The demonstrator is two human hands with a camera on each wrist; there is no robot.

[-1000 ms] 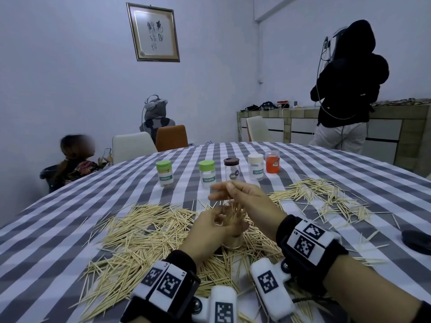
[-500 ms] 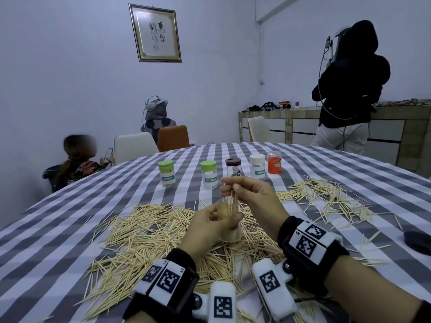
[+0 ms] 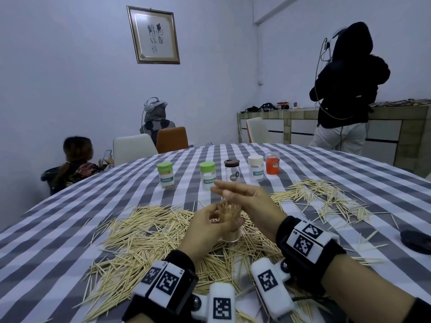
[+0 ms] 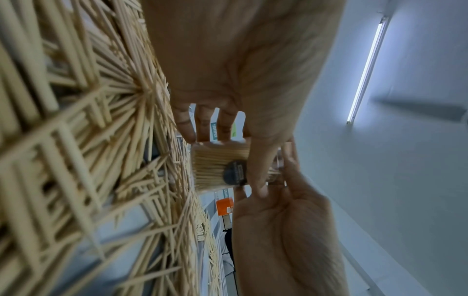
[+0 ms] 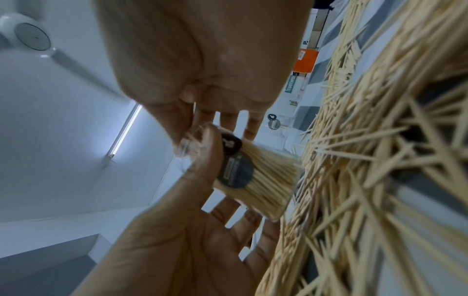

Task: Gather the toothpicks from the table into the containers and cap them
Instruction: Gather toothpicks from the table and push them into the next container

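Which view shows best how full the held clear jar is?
The right wrist view: the clear jar lies side-on, packed with toothpicks, pinched by the left hand. The left wrist view shows it smaller, partly behind the thumb. In the head view both hands cover most of it.

Home dining room: checked-cloth table [image 3: 70, 229], chairs [image 3: 171, 139], framed calligraphy [image 3: 154, 34].

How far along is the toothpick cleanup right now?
Done: five capped containers stand in a row at the back.
In hand: the left hand grips an open clear jar packed with toothpicks, while the right hand pinches more above its mouth.
Left: big piles of loose toothpicks cover the table, and this jar needs capping; a dark lid lies at right.
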